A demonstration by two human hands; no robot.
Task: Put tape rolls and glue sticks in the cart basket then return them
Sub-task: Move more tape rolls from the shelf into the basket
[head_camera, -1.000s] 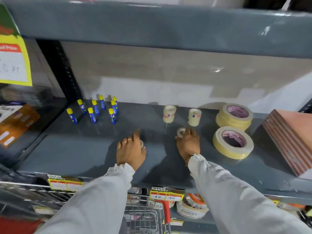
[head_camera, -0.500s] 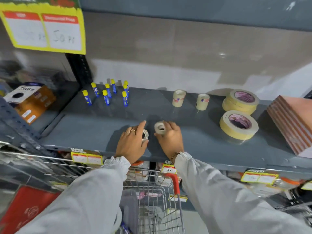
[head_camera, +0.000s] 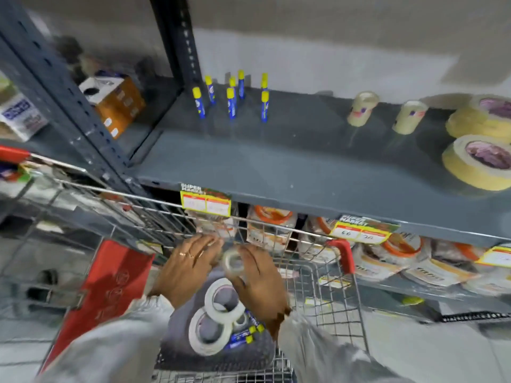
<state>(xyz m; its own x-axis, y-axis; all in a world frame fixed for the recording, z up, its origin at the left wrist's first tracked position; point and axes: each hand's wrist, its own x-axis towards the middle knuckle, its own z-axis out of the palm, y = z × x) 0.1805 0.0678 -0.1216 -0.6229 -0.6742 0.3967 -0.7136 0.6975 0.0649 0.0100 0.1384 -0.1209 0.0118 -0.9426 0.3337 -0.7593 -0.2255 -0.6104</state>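
Observation:
Both my hands hover over the wire cart basket (head_camera: 329,288). My right hand (head_camera: 262,283) pinches a small clear tape roll (head_camera: 233,263) above the basket. My left hand (head_camera: 188,268) is curled just beside it, with a pale bit of a second small roll showing at its fingertips. In the basket lie two wide white tape rolls (head_camera: 221,297) (head_camera: 206,334), a small roll (head_camera: 240,321) and blue glue sticks (head_camera: 244,334). On the grey shelf (head_camera: 276,167) stand several glue sticks (head_camera: 231,104), two small tape stacks (head_camera: 362,109) (head_camera: 408,117) and large masking tape rolls (head_camera: 477,161).
The shelf's front edge with price tags (head_camera: 206,204) hangs just beyond the cart's far rim. Packaged goods (head_camera: 272,228) fill the lower shelf behind the wire. A red cart panel (head_camera: 110,283) is at my left, a dark upright post (head_camera: 177,37) and boxes (head_camera: 116,100) farther left.
Both hands lifted the small tape rolls off the shelf, drew back and dropped down over the cart basket. My view swung down and left.

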